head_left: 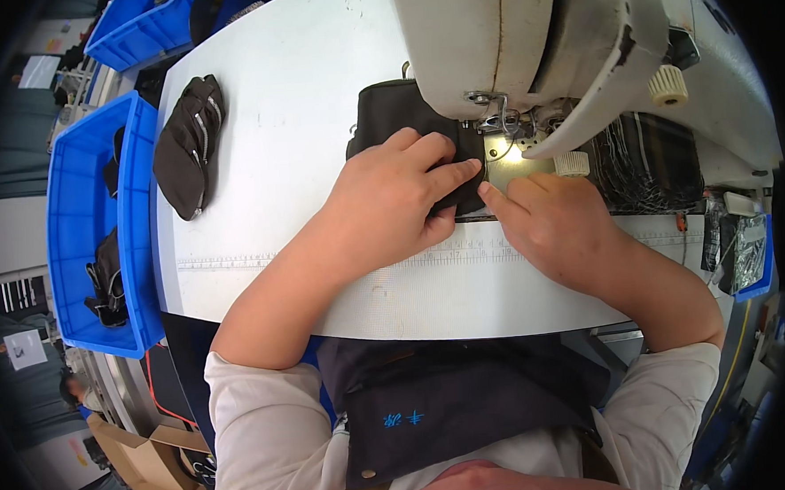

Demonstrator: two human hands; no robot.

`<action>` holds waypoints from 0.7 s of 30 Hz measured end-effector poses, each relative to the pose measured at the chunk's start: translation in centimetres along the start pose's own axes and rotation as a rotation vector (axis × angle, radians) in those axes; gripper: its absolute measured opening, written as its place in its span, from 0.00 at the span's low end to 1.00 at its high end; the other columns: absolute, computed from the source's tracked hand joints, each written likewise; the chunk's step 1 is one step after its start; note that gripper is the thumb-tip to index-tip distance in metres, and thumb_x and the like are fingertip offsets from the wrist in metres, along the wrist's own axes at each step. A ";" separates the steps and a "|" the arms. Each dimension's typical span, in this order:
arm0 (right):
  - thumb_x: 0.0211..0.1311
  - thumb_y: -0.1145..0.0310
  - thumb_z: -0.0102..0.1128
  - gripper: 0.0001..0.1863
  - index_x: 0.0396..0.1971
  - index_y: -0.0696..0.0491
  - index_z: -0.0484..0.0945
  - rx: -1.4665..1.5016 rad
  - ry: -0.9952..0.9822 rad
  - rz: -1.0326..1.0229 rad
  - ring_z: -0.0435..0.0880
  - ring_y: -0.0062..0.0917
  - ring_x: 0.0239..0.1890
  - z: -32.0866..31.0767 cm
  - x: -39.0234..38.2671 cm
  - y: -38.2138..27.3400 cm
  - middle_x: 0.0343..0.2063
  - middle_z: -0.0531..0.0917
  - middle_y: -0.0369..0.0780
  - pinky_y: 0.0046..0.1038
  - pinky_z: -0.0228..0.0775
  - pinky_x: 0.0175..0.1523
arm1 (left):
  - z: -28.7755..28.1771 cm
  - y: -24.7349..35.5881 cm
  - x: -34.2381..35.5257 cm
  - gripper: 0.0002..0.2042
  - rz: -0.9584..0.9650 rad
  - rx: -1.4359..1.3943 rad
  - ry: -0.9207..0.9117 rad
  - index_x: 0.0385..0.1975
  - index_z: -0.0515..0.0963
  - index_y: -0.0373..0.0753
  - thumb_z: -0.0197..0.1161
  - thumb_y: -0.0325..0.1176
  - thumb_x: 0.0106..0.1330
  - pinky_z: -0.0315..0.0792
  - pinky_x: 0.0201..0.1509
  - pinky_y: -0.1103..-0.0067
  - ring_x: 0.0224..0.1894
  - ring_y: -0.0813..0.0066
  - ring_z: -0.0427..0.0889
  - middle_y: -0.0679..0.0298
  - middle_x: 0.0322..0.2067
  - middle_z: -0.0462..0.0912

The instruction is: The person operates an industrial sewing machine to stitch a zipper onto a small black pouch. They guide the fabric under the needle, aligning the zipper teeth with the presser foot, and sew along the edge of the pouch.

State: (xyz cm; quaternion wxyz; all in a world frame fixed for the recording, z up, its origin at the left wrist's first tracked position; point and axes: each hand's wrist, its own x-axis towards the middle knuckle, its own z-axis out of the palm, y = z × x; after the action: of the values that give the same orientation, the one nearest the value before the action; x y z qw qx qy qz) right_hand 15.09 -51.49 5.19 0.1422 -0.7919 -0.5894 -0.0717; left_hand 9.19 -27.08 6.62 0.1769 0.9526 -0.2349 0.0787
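Note:
A black fabric pouch lies on the white sewing table, its right edge beside the presser foot of a white sewing machine. Over the pouch, my left hand presses with bent fingers, the thumb near its front edge and the index finger pointing at the lit needle plate. My right hand is closed, its index fingertip at the pouch's right edge, close to my left index finger. What lies under the right fingers is partly hidden. The machine head covers the needle area in part.
Another dark zippered pouch rests at the table's left. Blue bins with dark pieces stand beyond that edge. Right of the needle is a stack of dark fabric pieces. A ruler strip crosses the table. An opened cardboard box sits lower left.

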 end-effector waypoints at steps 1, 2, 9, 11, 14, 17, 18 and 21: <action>0.58 0.74 0.64 0.18 0.50 0.58 0.85 -0.018 -0.001 0.007 0.82 0.30 0.27 0.0 0.0 0.0 0.26 0.78 0.36 0.32 0.73 0.30 | 0.1 -0.1 0.1 0.23 0.000 -0.005 0.009 0.51 0.87 0.43 0.73 0.34 0.52 0.82 0.44 0.72 0.44 0.67 0.80 0.67 0.44 0.81; 0.58 0.74 0.65 0.19 0.51 0.58 0.85 -0.035 -0.001 0.013 0.82 0.30 0.27 0.1 0.1 0.0 0.27 0.78 0.36 0.32 0.74 0.30 | 0.0 -0.3 0.2 0.23 -0.007 0.001 0.009 0.52 0.87 0.43 0.72 0.34 0.52 0.82 0.44 0.72 0.44 0.67 0.80 0.67 0.44 0.81; 0.58 0.69 0.68 0.23 0.55 0.57 0.84 -0.086 -0.044 0.089 0.84 0.28 0.29 0.7 0.1 0.5 0.30 0.80 0.35 0.33 0.75 0.32 | 0.3 -1.3 0.9 0.23 -0.021 -0.004 0.032 0.55 0.86 0.43 0.71 0.35 0.55 0.81 0.51 0.71 0.49 0.64 0.80 0.65 0.47 0.81; 0.58 0.68 0.68 0.23 0.55 0.56 0.84 -0.063 -0.022 0.083 0.84 0.28 0.29 0.7 0.2 0.7 0.31 0.81 0.35 0.32 0.76 0.33 | -0.1 -1.9 1.0 0.23 -0.011 -0.058 0.015 0.56 0.85 0.43 0.71 0.36 0.58 0.80 0.53 0.70 0.50 0.64 0.79 0.64 0.48 0.81; 0.58 0.68 0.68 0.23 0.55 0.56 0.84 -0.061 -0.032 0.087 0.85 0.28 0.29 0.6 0.2 0.6 0.32 0.83 0.35 0.32 0.77 0.33 | -0.7 -3.0 0.8 0.21 0.008 -0.176 -0.039 0.57 0.85 0.44 0.71 0.37 0.63 0.79 0.55 0.70 0.52 0.63 0.79 0.64 0.49 0.81; 0.59 0.68 0.68 0.23 0.55 0.56 0.84 -0.052 -0.034 0.088 0.86 0.29 0.29 0.6 0.3 0.7 0.32 0.84 0.34 0.32 0.77 0.33 | -0.8 -3.3 0.8 0.17 -0.004 -0.203 -0.063 0.56 0.85 0.45 0.68 0.36 0.68 0.79 0.56 0.70 0.52 0.63 0.80 0.65 0.49 0.81; 0.59 0.68 0.68 0.23 0.56 0.55 0.84 -0.046 -0.031 0.089 0.86 0.29 0.29 0.6 0.3 0.8 0.32 0.84 0.34 0.32 0.77 0.33 | -0.6 -3.0 0.8 0.16 -0.017 -0.187 -0.059 0.55 0.85 0.45 0.68 0.36 0.69 0.79 0.55 0.70 0.52 0.63 0.80 0.64 0.49 0.82; 0.60 0.67 0.69 0.16 0.49 0.52 0.85 -0.024 0.035 0.092 0.86 0.30 0.28 0.7 0.5 1.0 0.29 0.84 0.35 0.34 0.77 0.31 | -0.1 -2.6 1.1 0.14 -0.081 -0.198 -0.005 0.54 0.85 0.45 0.67 0.34 0.70 0.79 0.53 0.70 0.50 0.62 0.81 0.63 0.47 0.84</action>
State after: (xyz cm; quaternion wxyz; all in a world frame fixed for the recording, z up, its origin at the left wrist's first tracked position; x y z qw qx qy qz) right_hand 16.20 -51.10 4.54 0.1463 -0.8184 -0.5490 -0.0861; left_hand 11.42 -25.33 6.18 0.2726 0.9394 -0.2031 0.0453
